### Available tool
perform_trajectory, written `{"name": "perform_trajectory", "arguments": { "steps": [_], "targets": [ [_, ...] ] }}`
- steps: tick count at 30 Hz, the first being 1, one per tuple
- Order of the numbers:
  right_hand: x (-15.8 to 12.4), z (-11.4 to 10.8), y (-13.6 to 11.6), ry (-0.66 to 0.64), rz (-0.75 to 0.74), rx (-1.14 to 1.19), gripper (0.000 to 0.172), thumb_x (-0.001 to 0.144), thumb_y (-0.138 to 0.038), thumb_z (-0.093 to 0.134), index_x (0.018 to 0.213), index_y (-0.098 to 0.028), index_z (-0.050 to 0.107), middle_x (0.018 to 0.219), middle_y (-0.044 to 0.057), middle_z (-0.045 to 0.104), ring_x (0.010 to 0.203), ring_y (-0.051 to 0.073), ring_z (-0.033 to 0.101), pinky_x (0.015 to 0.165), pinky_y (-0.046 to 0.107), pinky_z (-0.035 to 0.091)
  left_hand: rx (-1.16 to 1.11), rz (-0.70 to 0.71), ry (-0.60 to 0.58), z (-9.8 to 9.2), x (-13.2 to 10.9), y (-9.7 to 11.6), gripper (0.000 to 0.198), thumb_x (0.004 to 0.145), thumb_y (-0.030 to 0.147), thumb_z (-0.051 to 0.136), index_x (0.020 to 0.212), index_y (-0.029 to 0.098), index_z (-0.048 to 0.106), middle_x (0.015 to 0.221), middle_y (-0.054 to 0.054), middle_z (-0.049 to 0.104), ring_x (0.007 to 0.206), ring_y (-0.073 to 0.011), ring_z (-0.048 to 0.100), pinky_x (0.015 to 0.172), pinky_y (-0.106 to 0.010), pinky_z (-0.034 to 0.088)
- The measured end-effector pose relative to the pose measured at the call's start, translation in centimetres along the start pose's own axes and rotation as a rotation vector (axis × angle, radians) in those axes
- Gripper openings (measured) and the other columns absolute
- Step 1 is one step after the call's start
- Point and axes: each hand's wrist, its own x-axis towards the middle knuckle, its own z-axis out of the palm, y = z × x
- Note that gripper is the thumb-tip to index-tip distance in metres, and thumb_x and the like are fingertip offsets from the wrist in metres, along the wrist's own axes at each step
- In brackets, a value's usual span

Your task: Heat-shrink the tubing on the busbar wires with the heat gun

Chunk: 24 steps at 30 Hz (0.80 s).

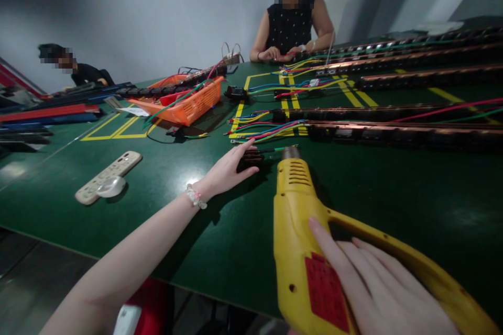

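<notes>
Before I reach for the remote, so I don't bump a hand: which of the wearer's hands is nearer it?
Left. The left hand is to the right of the remote, at a dark piece; the right hand, on the yellow heat gun, is farther off, lower right.

Left grip (230,167) stretches forward, thumb spread; right grip (379,277) is nearer, back upward.

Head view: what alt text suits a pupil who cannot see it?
The right hand holds a yellow heat gun, its nozzle near a green wire; the left hand is around a dark part on a green table. Beyond are wired black bars, an orange basket and two people.
</notes>
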Motion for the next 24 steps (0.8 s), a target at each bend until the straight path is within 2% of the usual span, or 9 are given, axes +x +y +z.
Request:
{"name": "perform_trajectory", "arguments": {
  "steps": [4,8,18,24],
  "targets": [
    [1.7,-0.2,-1.7,-0.05,-0.043,0.033,0.052,0.089,-0.02,0.023,0.137,-0.006,0.037,0.085,0.008,0.066,0.077,0.019,0.062,0.078,0.034,0.046,0.027,0.002,0.045,0.0,0.2,0.2,0.054,0.088,0.029,0.053,0.139,0.021,0.036,0.126,-0.011,0.057,0.116,-0.0208,0.054,0.102,-0.041,0.043],
    [2.1,-0.3,-2.4,-0.069,-0.022,0.061,0.047,0.091,-0.025,0.021,0.128,-0.008,0.045,0.085,0.008,0.065,0.076,0.019,0.062,0.076,0.034,0.048,0.105,0.009,0.066,-0.1,0.3,0.6,0.043,0.089,0.028,0.052,0.13,0.019,0.046,0.121,-0.01,0.059,0.113,-0.0213,0.055,0.099,-0.042,0.045],
    [2.3,-0.2,-2.1,-0.051,-0.021,0.087,0.05,0.08,-0.011,0.028,0.127,-0.011,0.046,0.082,0.005,0.065,0.074,0.017,0.063,0.075,0.032,0.049,0.1,0.015,0.082,-0.3,0.2,0.6,0.03,0.091,0.029,0.05,0.117,0.019,0.057,0.113,-0.009,0.063,0.106,-0.0194,0.058,0.094,-0.039,0.047],
    [1.4,-0.1,-0.9,-0.034,-0.025,0.124,0.058,0.076,-0.015,0.033,0.134,-0.011,0.04,0.087,0.005,0.068,0.079,0.018,0.064,0.074,0.032,0.05,0.013,-0.007,0.089,-1.0,0.2,0.9,0.028,0.091,0.029,0.049,0.113,0.018,0.062,0.111,-0.009,0.066,0.102,-0.0184,0.062,0.091,-0.037,0.05]
  ]
}}
